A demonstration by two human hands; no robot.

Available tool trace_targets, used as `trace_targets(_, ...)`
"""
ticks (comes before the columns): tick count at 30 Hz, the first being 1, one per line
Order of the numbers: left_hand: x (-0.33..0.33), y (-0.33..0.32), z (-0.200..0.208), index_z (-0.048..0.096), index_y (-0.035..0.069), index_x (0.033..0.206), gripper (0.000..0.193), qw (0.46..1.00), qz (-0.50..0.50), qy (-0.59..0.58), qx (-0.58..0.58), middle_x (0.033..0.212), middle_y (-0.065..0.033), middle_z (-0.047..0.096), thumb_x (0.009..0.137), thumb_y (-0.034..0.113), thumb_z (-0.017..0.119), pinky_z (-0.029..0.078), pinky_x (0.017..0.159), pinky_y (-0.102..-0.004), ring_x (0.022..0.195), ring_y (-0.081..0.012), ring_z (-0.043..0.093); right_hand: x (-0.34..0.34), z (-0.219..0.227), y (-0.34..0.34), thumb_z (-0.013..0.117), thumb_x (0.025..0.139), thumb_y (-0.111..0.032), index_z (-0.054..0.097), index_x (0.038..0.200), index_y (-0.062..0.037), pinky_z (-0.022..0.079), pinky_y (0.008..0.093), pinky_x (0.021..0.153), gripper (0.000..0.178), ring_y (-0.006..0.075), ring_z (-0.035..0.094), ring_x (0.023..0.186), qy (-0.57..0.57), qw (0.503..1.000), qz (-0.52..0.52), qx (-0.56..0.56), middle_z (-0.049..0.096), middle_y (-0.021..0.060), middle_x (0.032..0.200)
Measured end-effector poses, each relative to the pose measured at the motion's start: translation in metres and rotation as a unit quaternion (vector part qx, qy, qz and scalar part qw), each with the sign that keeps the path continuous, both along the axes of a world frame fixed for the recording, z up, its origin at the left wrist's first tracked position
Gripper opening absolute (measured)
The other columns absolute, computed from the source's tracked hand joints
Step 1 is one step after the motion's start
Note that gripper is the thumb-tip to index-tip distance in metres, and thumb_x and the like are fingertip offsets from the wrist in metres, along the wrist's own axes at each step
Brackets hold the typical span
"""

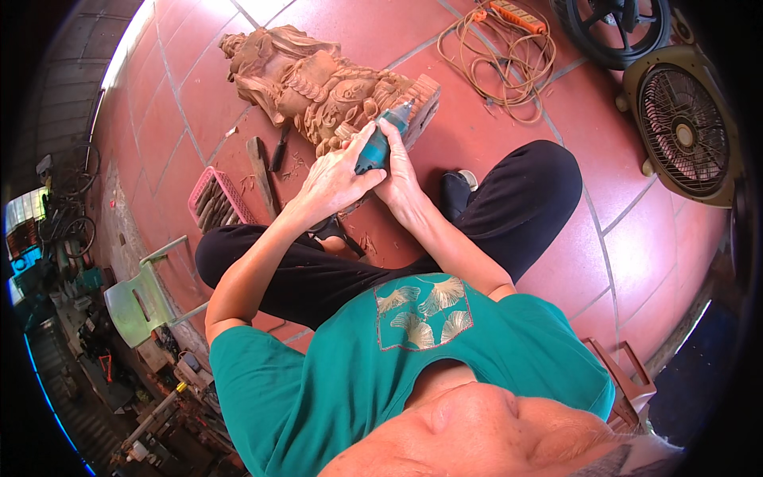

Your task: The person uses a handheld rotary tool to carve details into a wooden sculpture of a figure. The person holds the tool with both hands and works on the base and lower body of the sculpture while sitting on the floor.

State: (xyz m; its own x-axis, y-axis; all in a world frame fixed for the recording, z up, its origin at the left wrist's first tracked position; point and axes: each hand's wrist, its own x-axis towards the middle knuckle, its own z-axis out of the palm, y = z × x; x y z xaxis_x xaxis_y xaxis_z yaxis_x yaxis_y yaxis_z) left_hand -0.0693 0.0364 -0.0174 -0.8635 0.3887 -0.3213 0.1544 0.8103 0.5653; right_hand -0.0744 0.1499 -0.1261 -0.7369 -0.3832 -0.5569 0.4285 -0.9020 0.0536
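A teal die grinder (pixel 380 149) with a tapered metal nose sits between my two hands, its nose pointing away from me. My left hand (pixel 338 181) grips its left side, fingers along the body. From the right, my right hand (pixel 400 173) wraps it with the thumb near the rear end. Just beyond lies a carved brown wooden statue (pixel 314 87) on its side, its base toward the right. The tool's nose is over the base end; whether it touches the wood I cannot tell.
Left of the statue lie a wooden club-like piece (pixel 261 171), a dark-handled tool (pixel 279 149) and wood shavings. A pink basket (pixel 244 208) holds several wooden sticks. An orange power strip (pixel 518 16) with coiled cord lies far right, near a fan (pixel 685 131). A green chair (pixel 135 306) stands left.
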Motion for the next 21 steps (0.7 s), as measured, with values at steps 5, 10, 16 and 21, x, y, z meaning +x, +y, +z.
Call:
trace_targets(5, 0.002, 0.000, -0.001, 0.033, 0.009, 0.157, 0.083, 1.000, -0.010, 0.011, -0.001, 0.110, -0.0318, 0.067, 0.087, 0.035, 0.072, 0.053, 0.083, -0.0474, 0.092, -0.0433, 0.070, 0.005, 0.009, 0.004, 0.082, 0.084, -0.040, 0.059, 0.113, -0.0089, 0.059, 0.0418, 0.082, 0.048, 0.0244, 0.068, 0.087, 0.005, 1.000, 0.002, 0.017, 0.067, 0.0091, 0.099)
trace_targets(10, 0.003, 0.002, 0.000, 0.033, 0.010, 0.157, 0.084, 1.000, -0.016, 0.013, 0.005, 0.109, -0.0313, 0.068, 0.087, 0.033, 0.072, 0.053, 0.083, -0.0472, 0.092, -0.0438, 0.070, 0.008, 0.010, 0.004, 0.081, 0.085, -0.041, 0.059, 0.113, -0.0083, 0.060, 0.0429, 0.082, 0.048, 0.0257, 0.069, 0.087, 0.013, 1.000, -0.013, 0.016, 0.067, 0.0105, 0.099)
trace_targets(16, 0.003, 0.001, 0.000, 0.033, 0.010, 0.157, 0.083, 0.999, -0.030, 0.015, 0.027, 0.110, -0.0304, 0.068, 0.087, 0.032, 0.072, 0.053, 0.083, -0.0475, 0.092, -0.0444, 0.069, 0.011, 0.012, 0.005, 0.081, 0.085, -0.039, 0.059, 0.114, -0.0082, 0.060, 0.0429, 0.084, 0.048, 0.0259, 0.069, 0.090, 0.005, 0.999, -0.028, 0.016, 0.067, 0.0104, 0.101)
trace_targets(21, 0.001, -0.001, -0.001, 0.034, 0.010, 0.157, 0.082, 0.998, -0.038, 0.014, 0.042, 0.113, -0.0306, 0.066, 0.087, 0.032, 0.072, 0.053, 0.083, -0.0476, 0.093, -0.0442, 0.069, 0.012, 0.013, 0.006, 0.081, 0.085, -0.039, 0.059, 0.116, -0.0084, 0.060, 0.0418, 0.086, 0.049, 0.0254, 0.068, 0.092, 0.014, 0.999, -0.033, 0.019, 0.067, 0.0100, 0.104)
